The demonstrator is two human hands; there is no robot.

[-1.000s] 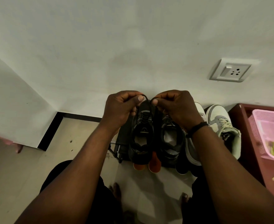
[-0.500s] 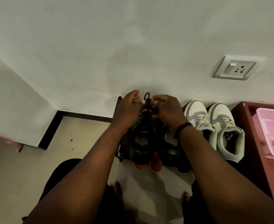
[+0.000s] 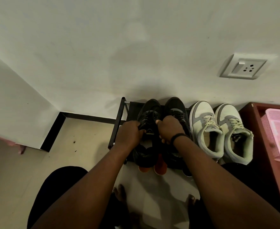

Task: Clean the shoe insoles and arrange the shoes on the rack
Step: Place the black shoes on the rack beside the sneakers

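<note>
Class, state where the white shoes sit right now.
In the head view, the white shoes stand on the right of the rack, toes to the wall, between the black shoes and the pink basket.

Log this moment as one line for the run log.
step: setting black shoes on rack | left hand: gripping left shoe | right hand: gripping right shoe | beside: grey-white sneakers

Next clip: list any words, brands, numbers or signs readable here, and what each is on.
Tongue of the left white sneaker: dark printed label, too blurred to read.
Tongue of the left black shoe: small mark, unreadable.
Wall socket: no lettering visible.
Pink basket: no text visible.
Nothing else carries writing.
</note>
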